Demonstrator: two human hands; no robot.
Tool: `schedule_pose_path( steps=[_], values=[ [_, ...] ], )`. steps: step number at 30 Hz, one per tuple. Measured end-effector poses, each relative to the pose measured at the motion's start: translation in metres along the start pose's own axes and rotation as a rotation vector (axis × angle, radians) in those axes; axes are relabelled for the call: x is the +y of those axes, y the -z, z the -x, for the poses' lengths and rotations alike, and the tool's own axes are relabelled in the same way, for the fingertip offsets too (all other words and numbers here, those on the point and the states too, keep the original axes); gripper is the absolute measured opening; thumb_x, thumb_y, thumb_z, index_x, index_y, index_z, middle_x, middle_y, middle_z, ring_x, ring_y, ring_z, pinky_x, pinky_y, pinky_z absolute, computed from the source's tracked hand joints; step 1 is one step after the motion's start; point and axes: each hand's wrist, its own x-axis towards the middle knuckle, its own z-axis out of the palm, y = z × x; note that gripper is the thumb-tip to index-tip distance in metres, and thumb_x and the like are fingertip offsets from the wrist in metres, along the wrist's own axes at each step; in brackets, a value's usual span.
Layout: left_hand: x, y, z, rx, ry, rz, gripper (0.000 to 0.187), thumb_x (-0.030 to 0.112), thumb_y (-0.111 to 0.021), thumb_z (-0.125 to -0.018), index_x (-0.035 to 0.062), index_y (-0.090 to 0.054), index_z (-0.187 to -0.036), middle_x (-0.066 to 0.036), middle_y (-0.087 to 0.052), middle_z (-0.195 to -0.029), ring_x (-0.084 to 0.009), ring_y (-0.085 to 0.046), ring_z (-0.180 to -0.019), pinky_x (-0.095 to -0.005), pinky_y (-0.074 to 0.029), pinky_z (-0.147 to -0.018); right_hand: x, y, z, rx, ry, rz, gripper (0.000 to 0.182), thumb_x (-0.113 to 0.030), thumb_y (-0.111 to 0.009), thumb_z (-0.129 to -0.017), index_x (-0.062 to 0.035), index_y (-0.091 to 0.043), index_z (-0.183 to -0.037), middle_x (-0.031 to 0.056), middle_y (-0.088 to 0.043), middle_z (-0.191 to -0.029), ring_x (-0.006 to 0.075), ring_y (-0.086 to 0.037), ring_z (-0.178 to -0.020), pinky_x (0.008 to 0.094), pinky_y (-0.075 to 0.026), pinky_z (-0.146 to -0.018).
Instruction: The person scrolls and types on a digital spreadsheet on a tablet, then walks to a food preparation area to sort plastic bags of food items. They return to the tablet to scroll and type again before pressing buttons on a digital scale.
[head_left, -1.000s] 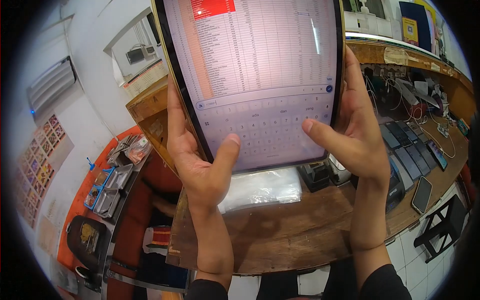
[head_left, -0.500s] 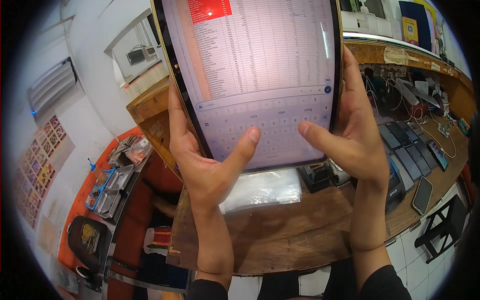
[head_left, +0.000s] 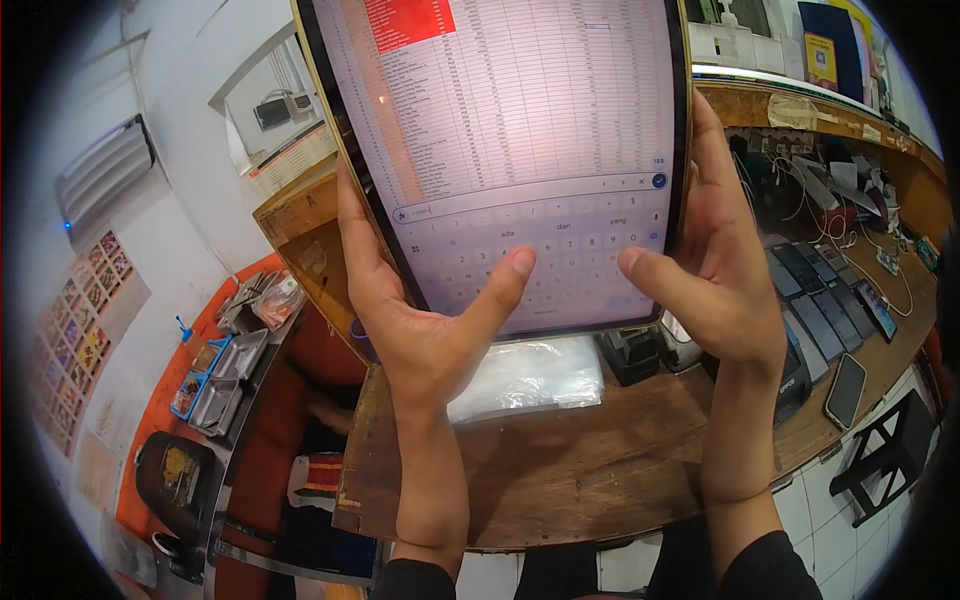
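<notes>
A large tablet [head_left: 520, 110] is held upright between both hands above the wooden table. Its screen shows a spreadsheet with a red block at the upper left and an on-screen keyboard along the bottom. My left hand [head_left: 420, 340] grips the left edge, fingers behind, with the thumb over the middle of the keyboard. Around the right edge is my right hand [head_left: 720, 290], its thumb over the keyboard's right side. Most fingers are hidden behind the tablet. Below it, clear plastic bags [head_left: 530, 380] lie on the table beside a small black device [head_left: 632, 358].
Several phones [head_left: 815, 300] lie on the right of the wooden table [head_left: 590, 470], with a single phone [head_left: 846, 390] nearer its edge. Cables [head_left: 850, 190] tangle behind them. A black stool [head_left: 885, 455] stands at the right; metal trays [head_left: 238, 358] sit on the left counter.
The tablet has shifted slightly, its lower edge a little lower and to the right. Both thumbs have moved right over the keyboard. Characters now show in the entry bar.
</notes>
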Motion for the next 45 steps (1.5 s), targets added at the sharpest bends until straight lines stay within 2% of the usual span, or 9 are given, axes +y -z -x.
schedule_pose_path(
  steps=[6,9,11,17,20,23,28,34,45],
  values=[
    [0.002,0.003,0.001,-0.013,0.06,0.129,0.098,0.008,-0.075,-0.067,-0.0041,-0.015,-0.143,-0.02,-0.044,-0.13,-0.0261,-0.053,-0.115,-0.0356,-0.047,-0.095,-0.001,0.004,0.001,0.014,-0.036,0.033,0.09,0.003,-0.053,-0.069,0.006,-0.005,-0.145,0.0221,-0.034,-0.141,0.0265,-0.035,-0.132,0.0352,-0.026,-0.109],
    [0.0,0.001,0.002,-0.008,0.033,0.067,0.099,0.01,-0.075,-0.067,-0.004,-0.015,-0.144,-0.02,-0.044,-0.13,-0.0264,-0.052,-0.115,-0.036,-0.047,-0.095,-0.002,0.001,0.002,0.023,-0.035,0.015,0.09,0.002,-0.053,-0.07,0.0063,-0.004,-0.145,0.023,-0.035,-0.141,0.0267,-0.036,-0.132,0.0354,-0.027,-0.109],
    [-0.001,-0.001,0.001,0.026,-0.028,-0.038,0.101,0.02,-0.079,-0.065,0.0014,-0.019,-0.144,-0.017,-0.046,-0.129,-0.0256,-0.049,-0.118,-0.0381,-0.04,-0.102,-0.001,0.0,0.003,0.04,-0.032,0.013,0.09,0.002,-0.053,-0.07,0.0064,-0.004,-0.145,0.0234,-0.035,-0.141,0.0267,-0.037,-0.131,0.0357,-0.027,-0.109],
    [-0.002,0.0,0.0,0.041,-0.057,-0.204,0.102,0.022,-0.08,-0.063,0.0028,-0.021,-0.144,-0.016,-0.042,-0.132,-0.0268,-0.046,-0.121,-0.0395,-0.039,-0.102,-0.003,-0.004,0.003,0.02,-0.034,0.014,0.089,0.002,-0.054,-0.071,0.0064,-0.003,-0.145,0.0238,-0.035,-0.141,0.0263,-0.037,-0.131,0.0362,-0.027,-0.108],
    [-0.004,0.0,0.001,0.062,-0.034,-0.107,0.101,0.027,-0.078,-0.064,0.0024,-0.022,-0.144,-0.016,-0.042,-0.131,-0.0278,-0.045,-0.122,-0.0399,-0.038,-0.103,0.001,-0.007,0.003,0.026,-0.002,0.082,0.088,0.003,-0.054,-0.073,0.0063,-0.004,-0.145,0.0241,-0.035,-0.14,0.0262,-0.038,-0.13,0.0367,-0.027,-0.108],
    [0.001,0.006,-0.001,-0.03,0.017,0.0,0.103,0.017,-0.075,-0.066,-0.004,-0.011,-0.144,-0.021,-0.041,-0.13,-0.0275,-0.05,-0.117,-0.0371,-0.043,-0.098,-0.001,-0.007,0.001,0.036,-0.028,-0.031,0.085,0.002,-0.053,-0.075,0.0056,-0.006,-0.146,0.0234,-0.036,-0.14,0.0264,-0.038,-0.13,0.0364,-0.028,-0.108],
    [-0.001,0.009,-0.002,-0.038,0.003,0.008,0.094,0.017,-0.069,-0.072,-0.0045,-0.012,-0.144,-0.021,-0.043,-0.13,-0.0269,-0.051,-0.116,-0.0372,-0.043,-0.098,-0.004,-0.004,-0.002,0.052,-0.164,-0.173,0.07,-0.003,-0.047,-0.086,0.0043,-0.011,-0.146,0.0215,-0.04,-0.138,0.0231,-0.043,-0.126,0.0334,-0.033,-0.104],
    [0.001,0.008,-0.002,-0.005,0.002,0.001,0.088,0.016,-0.064,-0.077,-0.0048,-0.012,-0.145,-0.021,-0.042,-0.132,-0.0253,-0.05,-0.117,-0.0361,-0.041,-0.099,0.001,-0.011,-0.005,0.11,-0.076,-0.154,0.062,-0.007,-0.046,-0.091,0.0021,-0.017,-0.146,0.0167,-0.05,-0.129,0.0189,-0.049,-0.118,0.0307,-0.037,-0.101],
    [0.004,0.005,-0.004,0.043,-0.002,0.054,0.081,0.019,-0.061,-0.083,-0.0052,-0.014,-0.144,-0.021,-0.043,-0.133,-0.0234,-0.05,-0.117,-0.0347,-0.04,-0.099,-0.003,-0.01,-0.005,0.122,-0.047,-0.046,0.065,-0.009,-0.05,-0.088,0.0044,-0.019,-0.144,0.0188,-0.047,-0.132,0.0209,-0.047,-0.121,0.0327,-0.036,-0.102]
  ],
)
